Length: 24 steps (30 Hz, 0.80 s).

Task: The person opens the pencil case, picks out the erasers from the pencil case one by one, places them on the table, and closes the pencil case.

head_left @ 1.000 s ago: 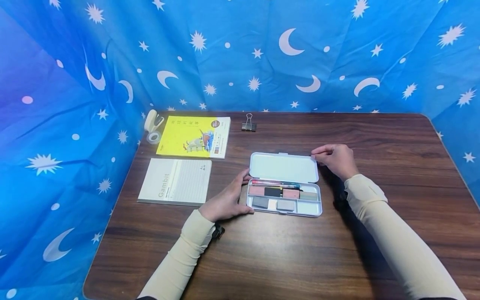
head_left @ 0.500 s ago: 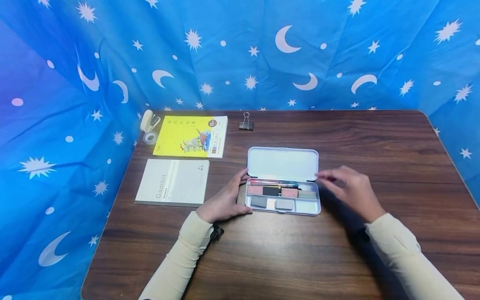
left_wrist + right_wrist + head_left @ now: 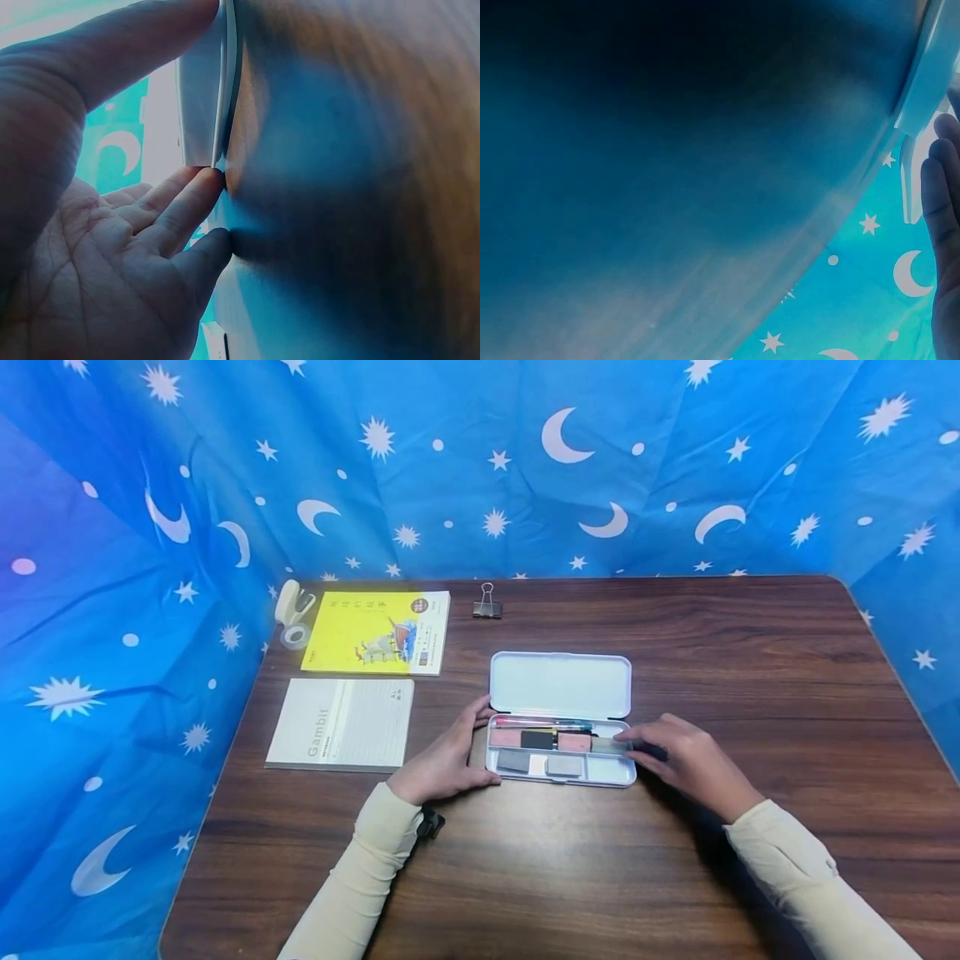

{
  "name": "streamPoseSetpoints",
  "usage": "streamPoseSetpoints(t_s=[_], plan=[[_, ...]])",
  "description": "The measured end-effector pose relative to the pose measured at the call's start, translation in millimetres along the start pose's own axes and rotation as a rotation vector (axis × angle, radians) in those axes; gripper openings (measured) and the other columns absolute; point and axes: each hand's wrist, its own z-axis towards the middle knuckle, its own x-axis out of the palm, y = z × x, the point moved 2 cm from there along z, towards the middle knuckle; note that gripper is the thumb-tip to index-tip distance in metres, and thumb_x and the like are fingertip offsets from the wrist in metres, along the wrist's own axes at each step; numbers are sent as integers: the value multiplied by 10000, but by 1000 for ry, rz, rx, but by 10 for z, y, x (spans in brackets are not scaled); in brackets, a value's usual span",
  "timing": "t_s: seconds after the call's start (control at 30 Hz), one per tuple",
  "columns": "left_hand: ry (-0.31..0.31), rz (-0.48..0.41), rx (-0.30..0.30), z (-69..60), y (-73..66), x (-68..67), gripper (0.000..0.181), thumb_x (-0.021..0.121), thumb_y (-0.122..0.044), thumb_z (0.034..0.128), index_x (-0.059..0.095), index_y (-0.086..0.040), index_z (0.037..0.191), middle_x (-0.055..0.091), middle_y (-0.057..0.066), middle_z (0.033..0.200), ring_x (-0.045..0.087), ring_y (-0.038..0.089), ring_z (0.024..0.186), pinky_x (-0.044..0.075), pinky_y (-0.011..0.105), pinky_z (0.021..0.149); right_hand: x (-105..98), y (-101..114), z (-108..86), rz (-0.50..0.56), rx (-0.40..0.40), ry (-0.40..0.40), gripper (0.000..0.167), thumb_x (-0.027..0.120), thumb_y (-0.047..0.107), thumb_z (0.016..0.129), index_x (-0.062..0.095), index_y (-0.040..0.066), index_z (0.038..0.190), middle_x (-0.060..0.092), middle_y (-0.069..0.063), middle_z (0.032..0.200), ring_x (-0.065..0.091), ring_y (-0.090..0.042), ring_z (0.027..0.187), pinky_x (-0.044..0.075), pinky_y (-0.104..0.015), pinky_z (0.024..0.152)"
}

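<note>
A white pencil case (image 3: 611, 772) lies with its lid (image 3: 560, 685) tipped back. Pens (image 3: 543, 724) are in its rear compartment; a pink block (image 3: 574, 742), a black block (image 3: 537, 740) and a greyish block (image 3: 603, 745) fill the middle row. Grey blocks (image 3: 564, 766) sit in the front row. My left hand (image 3: 442, 764) holds the case's left end, thumb at the front corner, fingers along the end; the left wrist view shows the case wall (image 3: 201, 112) there. My right hand (image 3: 693, 764) reaches over the right end, fingertips by the greyish block; whether they touch it is unclear.
A grey-white notebook (image 3: 337, 724) lies left of the case, behind it a yellow book (image 3: 360, 631). A stapler (image 3: 289, 602) and a tape roll (image 3: 295, 637) stand by the table's left edge. A binder clip (image 3: 487, 602) is near the back edge.
My right hand has let go of the lid's right edge and come down toward the front, to the case's right end. The lid leans further back. My left hand stays put.
</note>
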Motion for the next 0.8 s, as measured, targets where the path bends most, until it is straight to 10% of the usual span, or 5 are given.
streamPoseSetpoints(t_s=[0.4,0.8], plan=[[-5,-1,-7,5,9,-3,1176,926,-129,812,110,-11,1650,421,205,1609,389,307,1506,262,419,1269,19,-23,58,-17,6,-6,456,909,-145,681,802,101,1050,777,-22,980,717,-153,866,637,-406,745],[0,-1,-22,14,8,8,1178,931,-138,805,119,-17,1649,425,192,1612,387,299,1509,256,416,1271,36,-91,22,33,55,28,440,913,-69,738,809,91,1135,774,-37,977,600,-67,757,591,-311,610]])
